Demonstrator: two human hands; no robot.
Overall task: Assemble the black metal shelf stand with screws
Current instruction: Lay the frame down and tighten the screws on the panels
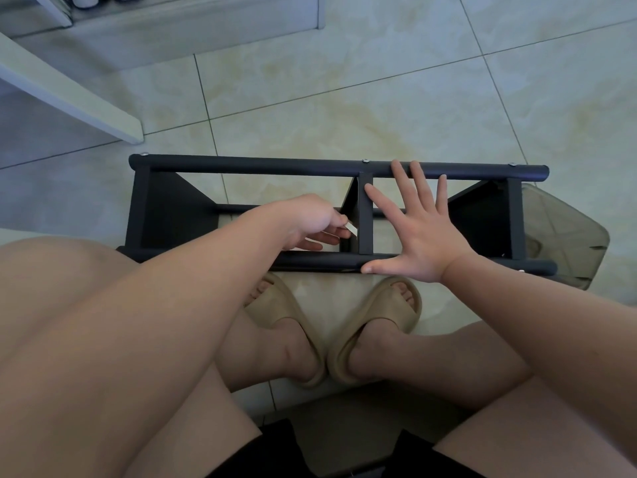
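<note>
while right hand point(418, 236) lies spread on shelf stand point(275, 165) | left hand point(310, 219) pinches small silver piece point(352, 228)

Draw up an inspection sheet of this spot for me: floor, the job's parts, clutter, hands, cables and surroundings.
Surface: pale glossy tiled floor with grey grout lines.
Job's things: black shelf stand lies lengthwise on the floor; three silvery screw heads show on its far tube.
Clutter: smoky translucent plastic item at the stand's right end; what it is cannot be told.
Grip: left hand pinches a small silvery piece, perhaps a key, beside the middle crossbar; right hand lies open and spread on the frame, thumb on the near tube.
Cables: nothing seen.
Surroundings: white furniture edge at upper left; the person's beige slippers just this side of the stand.
</note>
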